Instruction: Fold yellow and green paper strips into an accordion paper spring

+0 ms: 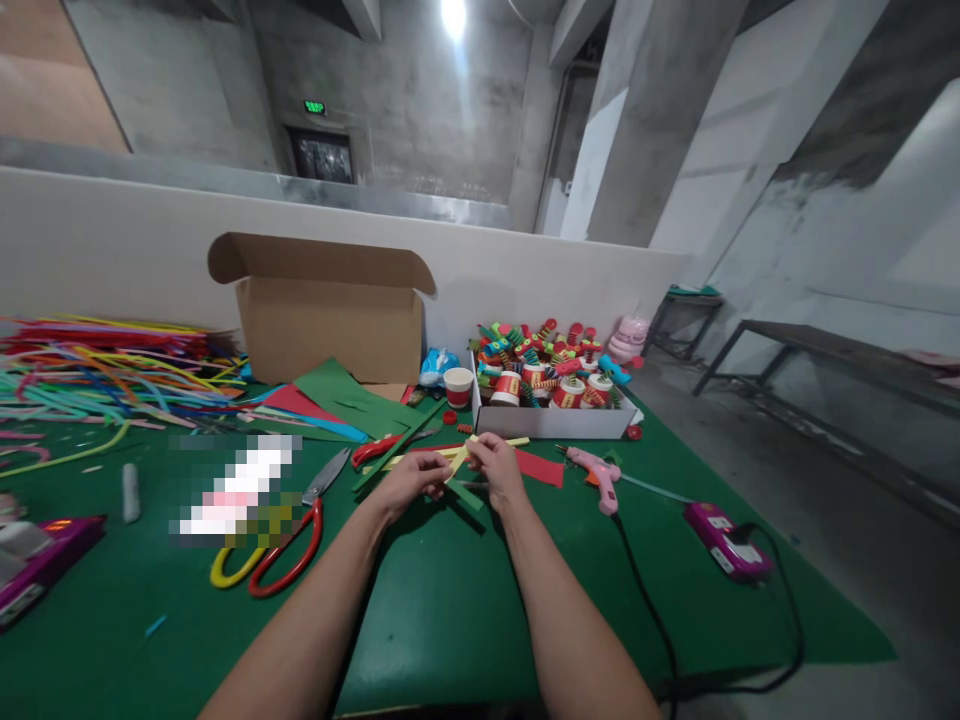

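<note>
My left hand (412,485) and my right hand (496,470) are close together above the middle of the green table. A narrow yellow paper strip (458,461) runs between them, with my fingertips pinched on it from both sides. Just below, the end of a green strip (465,494) sticks out; whether a hand touches it I cannot tell. Beyond my hands lie a red paper strip (540,467), more yellow strips and a long green strip (409,440). Near my left hand is a red-handled tool (375,450), partly covered by the green strip.
Large scissors (289,545) with red and yellow handles lie on the left. A pink glue gun (600,478) and a purple power strip (726,542) with cords are on the right. Behind stand a white box (555,422) of decorated cups, a paper cup (458,386) and a cardboard box (334,325).
</note>
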### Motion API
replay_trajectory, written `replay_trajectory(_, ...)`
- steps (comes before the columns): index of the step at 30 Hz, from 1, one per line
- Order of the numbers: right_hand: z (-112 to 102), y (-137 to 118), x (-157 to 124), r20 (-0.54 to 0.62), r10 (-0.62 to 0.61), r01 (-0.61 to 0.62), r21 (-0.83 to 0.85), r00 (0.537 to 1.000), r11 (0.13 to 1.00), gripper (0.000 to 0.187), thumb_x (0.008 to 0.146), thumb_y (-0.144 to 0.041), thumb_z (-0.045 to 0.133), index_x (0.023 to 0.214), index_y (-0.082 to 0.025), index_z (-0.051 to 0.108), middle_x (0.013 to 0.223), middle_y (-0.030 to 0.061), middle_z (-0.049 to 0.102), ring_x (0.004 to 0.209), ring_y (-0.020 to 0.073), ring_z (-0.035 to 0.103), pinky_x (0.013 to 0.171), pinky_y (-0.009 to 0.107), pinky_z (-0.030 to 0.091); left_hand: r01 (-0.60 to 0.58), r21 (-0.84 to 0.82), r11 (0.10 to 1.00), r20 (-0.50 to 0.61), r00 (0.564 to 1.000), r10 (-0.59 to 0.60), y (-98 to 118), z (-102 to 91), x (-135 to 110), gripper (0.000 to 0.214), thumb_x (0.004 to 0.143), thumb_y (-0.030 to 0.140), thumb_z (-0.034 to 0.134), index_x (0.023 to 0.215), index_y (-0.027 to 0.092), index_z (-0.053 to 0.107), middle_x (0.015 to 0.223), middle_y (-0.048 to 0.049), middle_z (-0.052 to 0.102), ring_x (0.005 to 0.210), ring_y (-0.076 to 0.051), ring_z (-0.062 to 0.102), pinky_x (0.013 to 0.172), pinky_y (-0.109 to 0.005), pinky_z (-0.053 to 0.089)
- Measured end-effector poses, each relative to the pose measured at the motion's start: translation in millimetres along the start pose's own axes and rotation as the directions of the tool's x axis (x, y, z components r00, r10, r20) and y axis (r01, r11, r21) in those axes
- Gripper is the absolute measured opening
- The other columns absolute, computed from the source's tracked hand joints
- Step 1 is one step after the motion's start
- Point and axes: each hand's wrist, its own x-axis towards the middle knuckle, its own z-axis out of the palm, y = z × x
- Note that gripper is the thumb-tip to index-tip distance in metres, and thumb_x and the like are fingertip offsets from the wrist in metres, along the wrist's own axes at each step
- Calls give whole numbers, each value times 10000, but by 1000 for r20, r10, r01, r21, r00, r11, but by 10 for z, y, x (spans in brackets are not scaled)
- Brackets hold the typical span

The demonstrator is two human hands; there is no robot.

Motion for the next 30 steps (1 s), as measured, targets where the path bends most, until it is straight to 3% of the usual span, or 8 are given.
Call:
replay_trajectory(4,4,21,4,31,95,-99,176,995,979,276,518,-269,664,479,-193,401,419,-92,396,395,52,346,411,185,303,12,15,1000,24,1000,-13,-1,20,-6,327,545,379,769,634,124,584,512,27,496,435,-75,470,457,-204,328)
replay_trajectory(7,13,7,7,34,134,-138,182,990,973,257,517,-284,693,522,-193,452,445,-86,420,393,53,351,400,186,310,13,-9,1000,16,1000,-13,-5,9,-4,323,548,374,768,641,121,590,528,21,506,442,-73,475,461,-205,339)
replay_trajectory(13,-46,-32,64,-98,45,-18,264,994,964,367,624,-541,648,604,-194,528,528,-28,494,421,73,399,427,220,393,21,-81,996,-15,1000,-23,9,-33,-3,344,522,379,788,634,132,576,566,27,506,463,-61,477,472,-192,366)
replay_trajectory(16,-63,-14,82,-143,17,17,237,990,971,396,603,-549,675,568,-192,505,510,-45,460,419,62,381,431,208,383,25,-80,996,-20,999,-27,11,-34,-4,355,516,388,790,636,133,573,564,29,504,464,-60,477,464,-185,354)
replay_trajectory(20,-13,9,51,-65,44,-38,95,997,995,414,617,-583,641,573,-186,529,498,-51,466,416,64,390,434,208,353,15,-63,998,-9,1000,-16,-2,-26,2,339,531,381,781,637,134,575,555,26,508,460,-66,481,465,-193,357)
replay_trajectory(24,22,35,26,-24,-66,64,-62,998,996,359,567,-474,707,518,-185,501,449,-72,432,434,69,377,451,209,327,10,-12,1000,11,1000,-10,-13,-9,2,325,548,387,765,629,132,582,517,25,504,444,-73,469,473,-209,365)
replay_trajectory(30,10,89,50,-14,-47,47,19,999,999,382,569,-429,712,471,-191,429,418,-84,386,415,60,346,431,199,297,2,5,1000,22,1000,-2,-15,9,-2,310,562,380,756,650,131,593,522,21,510,444,-76,473,465,-206,333)
